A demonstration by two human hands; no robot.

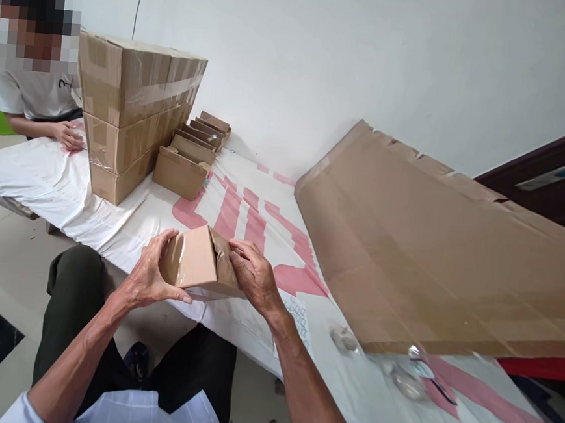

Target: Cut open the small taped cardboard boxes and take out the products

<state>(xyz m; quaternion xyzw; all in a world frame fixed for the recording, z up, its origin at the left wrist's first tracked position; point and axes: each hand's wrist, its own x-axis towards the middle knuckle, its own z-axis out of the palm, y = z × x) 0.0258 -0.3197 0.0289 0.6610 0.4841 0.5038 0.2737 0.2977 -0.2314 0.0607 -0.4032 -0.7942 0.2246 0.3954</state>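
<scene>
A small brown cardboard box (pixel 195 260) is held between my two hands just over the table's front edge. My left hand (pixel 157 268) grips its left end, thumb along the near lower side and fingers over the top. Against the right end presses my right hand (pixel 254 276), its fingers on a creased or partly folded side. A strip of shiny tape shows near the left end of the box. The box's underside and far side are hidden.
Taped cartons (pixel 139 106) stand stacked at the back left, with a row of open cardboard boxes (pixel 183 164) beside them. A large cardboard sheet (pixel 435 262) leans at the right. A person (pixel 32 87) sits at the far left. Red-and-white cloth (pixel 243 208) covers the table.
</scene>
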